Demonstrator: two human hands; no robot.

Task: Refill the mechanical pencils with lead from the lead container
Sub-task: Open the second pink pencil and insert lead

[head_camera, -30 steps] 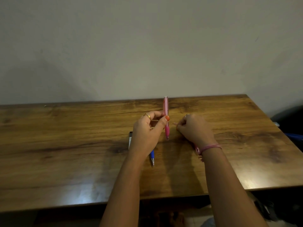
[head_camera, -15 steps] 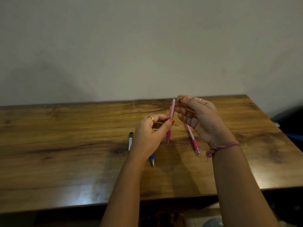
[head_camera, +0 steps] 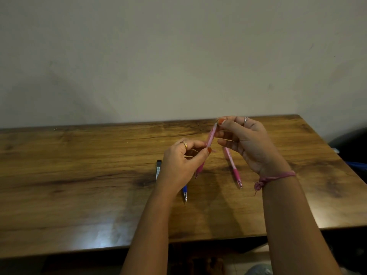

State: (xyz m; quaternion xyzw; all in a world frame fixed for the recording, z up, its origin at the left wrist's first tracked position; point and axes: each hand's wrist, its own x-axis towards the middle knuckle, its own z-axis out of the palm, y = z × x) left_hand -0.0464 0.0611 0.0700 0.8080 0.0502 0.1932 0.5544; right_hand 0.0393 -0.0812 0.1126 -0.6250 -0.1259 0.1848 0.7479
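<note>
You're opening the pink pencil (head_camera: 210,138), held upright above the tabletop's (head_camera: 79,175) middle, left hand (head_camera: 183,163) pinching its barrel, right hand (head_camera: 248,141) pinching its cap; next, pull the cap straight off.

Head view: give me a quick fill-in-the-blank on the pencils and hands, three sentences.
1. The left hand pinches a ____ mechanical pencil.
2. The right hand pinches that pencil at its ____ end.
3. The pencil partly hidden under the left wrist is ____.

Missing words: pink; top; blue
</note>
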